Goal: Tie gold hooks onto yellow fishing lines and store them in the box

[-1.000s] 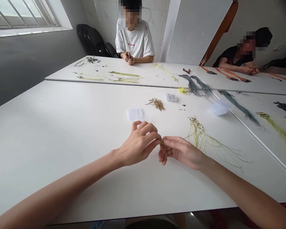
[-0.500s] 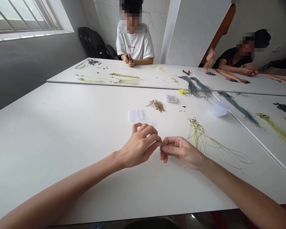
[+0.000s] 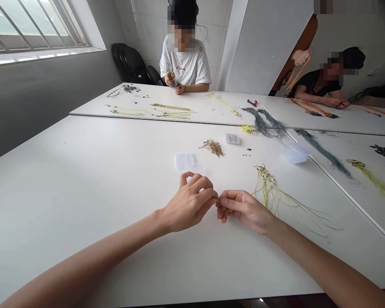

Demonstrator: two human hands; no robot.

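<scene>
1. We pinch a small golden-brown piece (image 3: pixel 218 200) between the thumbs and forefingers of both hands; it is too small and too covered to name.
2. Our left hand (image 3: pixel 191 204) grips it from one side with thumb and forefinger pressed together, the other fingers arched above.
3. Our right hand (image 3: pixel 245 210) pinches it from the other side, its lower fingers curled beneath.
4. The piece sits where our fingertips meet, above the white table (image 3: pixel 83 214).
5. Just beyond our left hand we have a clear plastic case (image 3: pixel 185 161); farther on lie a heap of gold-coloured pieces (image 3: pixel 213 147) and a small compartment box (image 3: pixel 232 139).
6. Past our right hand a bundle of yellow-green cords (image 3: pixel 266 182) fans out to the right, with a few black bits (image 3: pixel 248 152) lying beyond it.
7. Across from us, a person in a white shirt (image 3: pixel 188 66) works with both hands raised near the far table's edge; what they hold, we cannot tell.
</scene>
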